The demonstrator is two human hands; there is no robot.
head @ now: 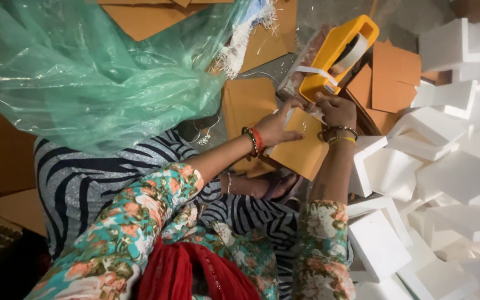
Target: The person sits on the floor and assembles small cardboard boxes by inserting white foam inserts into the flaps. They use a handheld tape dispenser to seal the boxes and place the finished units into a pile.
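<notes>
Grey floor (318, 16) showed only in patches, most of it buried under brown cardboard sheets (395, 78) that lay overlapping from twelve o'clock round to two. White foam blocks (451, 166) were heaped loosely from two o'clock down to five, some L-shaped, some flat slabs, touching and leaning on one another. A crumpled green plastic bag (84, 72) filled the ten to twelve o'clock area, lying over striped cloth. Flowered sleeves and a red cloth sat at six o'clock.

Near the centre, slightly toward one o'clock, a small yellow-brown cardboard box (301, 147) was held above the floor. The left hand (276, 125) pressed flat against its left face, fingers spread along the top edge, steadying rather than clenching. The right hand (334, 108) was curled at the box's upper right corner, fingertips pinching down where a strip of pale tape met the card. That tape ran up to a yellow tape dispenser (337, 55), lying just beyond the hands at one o'clock on the cardboard.
</notes>
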